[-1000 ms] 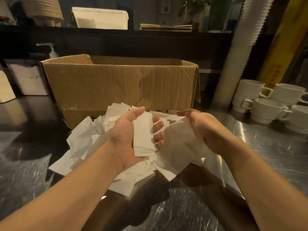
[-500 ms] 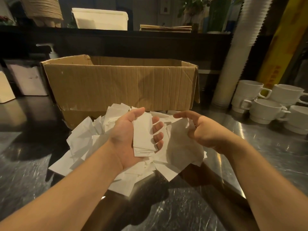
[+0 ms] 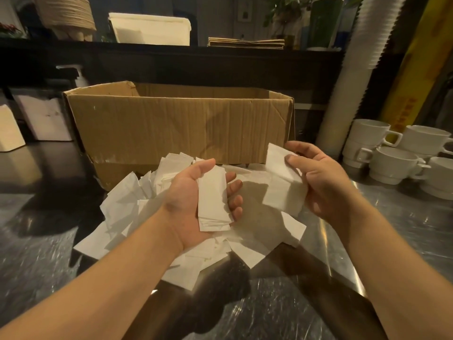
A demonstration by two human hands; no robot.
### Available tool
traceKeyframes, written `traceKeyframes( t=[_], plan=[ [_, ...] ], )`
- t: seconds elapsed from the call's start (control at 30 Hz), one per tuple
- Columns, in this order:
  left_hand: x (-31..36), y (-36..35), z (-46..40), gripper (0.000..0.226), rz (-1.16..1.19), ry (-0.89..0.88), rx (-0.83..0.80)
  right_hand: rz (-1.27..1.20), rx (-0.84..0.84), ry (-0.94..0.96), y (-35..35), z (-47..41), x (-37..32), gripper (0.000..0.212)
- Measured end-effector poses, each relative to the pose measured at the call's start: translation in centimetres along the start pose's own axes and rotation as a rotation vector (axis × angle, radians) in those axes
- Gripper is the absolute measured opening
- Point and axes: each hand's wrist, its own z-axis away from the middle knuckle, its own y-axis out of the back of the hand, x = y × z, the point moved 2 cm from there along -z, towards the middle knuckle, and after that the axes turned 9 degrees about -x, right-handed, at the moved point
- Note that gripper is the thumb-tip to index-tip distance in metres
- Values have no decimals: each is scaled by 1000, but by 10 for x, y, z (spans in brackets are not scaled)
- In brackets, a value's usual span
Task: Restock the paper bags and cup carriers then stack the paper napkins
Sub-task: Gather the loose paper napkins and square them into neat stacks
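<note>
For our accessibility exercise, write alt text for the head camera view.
A person's left hand holds a small stack of folded white paper napkins while the right hand pinches another white napkin above a loose pile of white napkins on a shiny metal counter, before an open brown cardboard box.

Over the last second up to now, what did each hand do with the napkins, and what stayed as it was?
The right hand, which was down on the loose napkin pile, pinched a folded napkin and lifted it up and to the right, clear of the pile. The left hand kept holding its small napkin stack in the palm, unmoved. The cardboard box and white cups stayed put.
</note>
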Motion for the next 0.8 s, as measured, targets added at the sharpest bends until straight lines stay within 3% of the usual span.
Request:
traceKeyframes(
  t=[0.07,0.17,0.3,0.4,0.57,0.8],
  plan=[
    [0,1,-1,47,8,-11,-2,-43,-33,-35,-2,2,2,22],
    [0,2,0,48,20,0,-18,124,-158,-121,-5,-1,13,32],
    [0,3,1,49,2,12,11,695,-307,-109,-7,-3,18,77],
    [0,4,1,49,4,18,6,1136,-285,-148,-12,0,22,94],
    [-1,4,1,52,-1,24,25,1306,-268,-120,-17,4,24,90],
    [-1,4,1,49,-3,21,30,1344,-193,-125,-14,-9,29,73]
  ],
)
